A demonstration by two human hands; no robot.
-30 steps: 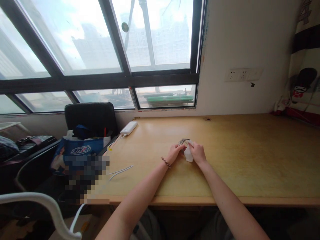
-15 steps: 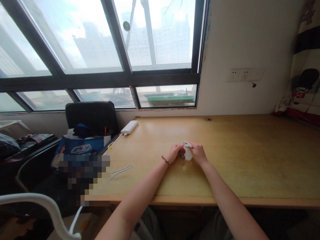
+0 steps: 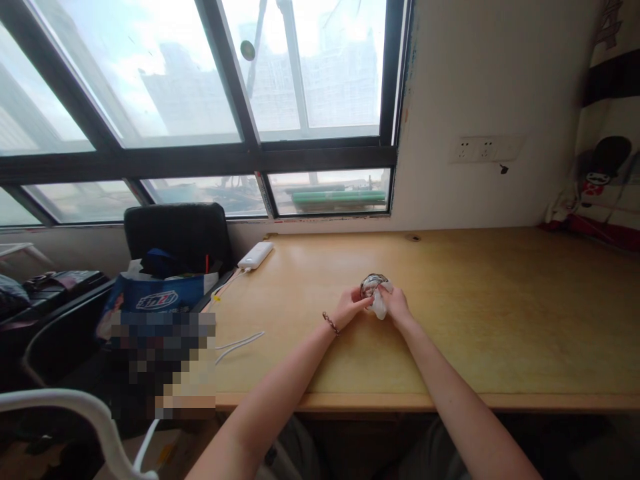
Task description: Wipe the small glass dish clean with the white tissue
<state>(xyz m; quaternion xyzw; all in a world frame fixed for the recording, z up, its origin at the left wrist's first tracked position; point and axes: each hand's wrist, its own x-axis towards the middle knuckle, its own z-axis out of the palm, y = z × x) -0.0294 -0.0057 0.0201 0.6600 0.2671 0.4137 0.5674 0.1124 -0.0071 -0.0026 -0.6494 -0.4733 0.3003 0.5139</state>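
Apparently a home: a wooden bench [image 3: 500, 320] by a wide window [image 3: 310, 87], wall sockets [image 3: 475, 150], cartoon-printed fabric [image 3: 607, 193] at far right, and a black chair [image 3: 177, 230] holding a blue bag [image 3: 185, 291] at left.

Bundle [image 3: 380, 309] between fingers [image 3: 361, 305]; power bank [image 3: 257, 255] on desk [image 3: 500, 313], far left; bag [image 3: 160, 293] on chair [image 3: 175, 227] farther left.

Both hands meet over the desk [image 3: 480, 320]. Left hand [image 3: 351, 308], bracelet [image 3: 331, 324] at wrist, grips a round, dark-patterned item [image 3: 371, 281]; exact kind unclear. Right hand [image 3: 398, 305] pinches a white cloth [image 3: 380, 309] against it. Power bank [image 3: 256, 255] at desk's far left, lead plugged in. White cable [image 3: 241, 344] nearer. Blue bag [image 3: 155, 300] on black chair [image 3: 177, 230], left. Window [image 3: 313, 150] behind; sockets [image 3: 475, 151] on wall, right.
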